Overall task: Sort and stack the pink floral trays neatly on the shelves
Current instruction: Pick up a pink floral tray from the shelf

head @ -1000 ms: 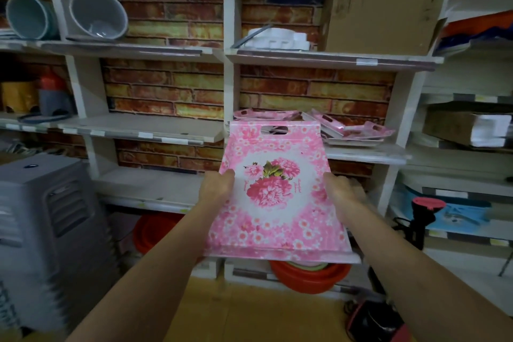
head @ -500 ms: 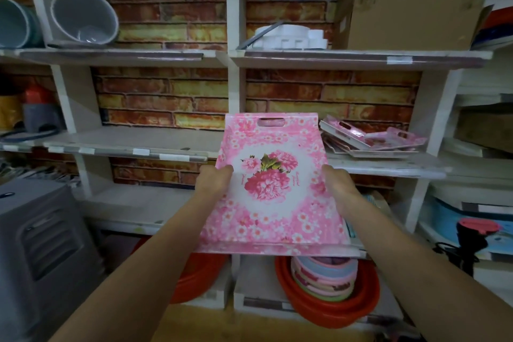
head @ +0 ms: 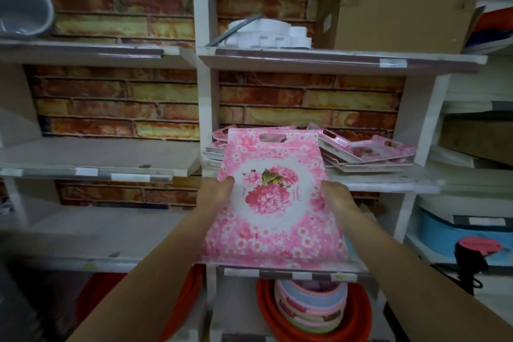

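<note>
I hold a pink floral tray (head: 273, 203) by both long edges, its far handle end raised toward the middle shelf (head: 388, 179). My left hand (head: 215, 193) grips its left edge and my right hand (head: 337, 197) grips its right edge. On that shelf, behind the tray, lies a flat pile of pink floral trays (head: 218, 144) at the left. To the right, several more pink trays (head: 363, 148) lie in a tilted, untidy heap. The held tray hides the middle part of the shelf.
A white upright post (head: 206, 108) divides the shelving. The left bay's shelf (head: 97, 155) is bare. Above sit a cardboard box (head: 399, 3), white parts (head: 266, 33) and a grey basin (head: 22, 5). Below, a red basin (head: 358, 322) holds stacked bowls. A blue bin (head: 444, 236) stands right.
I have come closer to the shelves, and the tray has moved forward and up toward the middle shelf. Both hands keep the same grip on its edges.
</note>
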The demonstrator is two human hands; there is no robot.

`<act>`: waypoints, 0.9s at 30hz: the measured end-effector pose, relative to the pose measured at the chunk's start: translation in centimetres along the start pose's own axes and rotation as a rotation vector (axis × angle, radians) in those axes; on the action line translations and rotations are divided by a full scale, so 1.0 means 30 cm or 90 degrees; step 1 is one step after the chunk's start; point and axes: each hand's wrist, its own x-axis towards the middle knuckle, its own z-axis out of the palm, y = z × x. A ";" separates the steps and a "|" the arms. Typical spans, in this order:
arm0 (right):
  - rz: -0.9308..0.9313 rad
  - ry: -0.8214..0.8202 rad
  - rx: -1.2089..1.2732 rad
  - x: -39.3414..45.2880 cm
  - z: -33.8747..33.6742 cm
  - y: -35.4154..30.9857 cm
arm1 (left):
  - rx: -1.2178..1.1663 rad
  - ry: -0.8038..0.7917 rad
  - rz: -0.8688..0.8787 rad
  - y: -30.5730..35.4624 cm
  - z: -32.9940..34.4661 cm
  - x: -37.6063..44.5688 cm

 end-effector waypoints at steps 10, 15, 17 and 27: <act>-0.023 0.002 0.025 0.339 0.005 -0.072 | 0.032 0.014 -0.007 0.102 0.168 0.248; 0.003 -0.009 0.043 0.464 0.087 -0.059 | 0.066 0.017 -0.026 0.086 0.190 0.370; 0.002 -0.024 0.059 0.503 0.136 -0.073 | 0.103 0.026 -0.018 0.096 0.185 0.433; -0.029 -0.051 0.083 0.759 0.347 -0.238 | 0.107 0.030 0.006 0.190 0.123 0.773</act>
